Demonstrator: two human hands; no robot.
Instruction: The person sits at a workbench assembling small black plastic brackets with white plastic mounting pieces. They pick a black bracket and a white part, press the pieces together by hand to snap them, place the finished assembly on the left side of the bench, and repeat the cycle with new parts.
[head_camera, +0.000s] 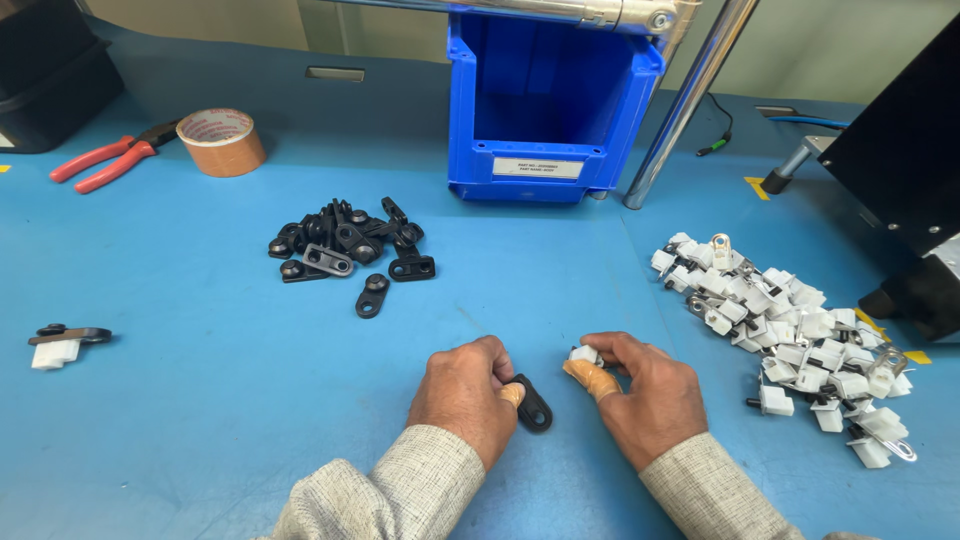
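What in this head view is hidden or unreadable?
- White part: mostly covered by right hand fingers; shape unclear.
- Black bracket: one end under left hand.
- Black machine: cut by right edge.
- Blue bin: inside shadowed; contents not visible.

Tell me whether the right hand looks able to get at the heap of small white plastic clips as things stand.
Probably yes. The heap of small white plastic clips lies on the blue table just right of the right hand with nothing between, though that hand's grip is already shut on a small white part.
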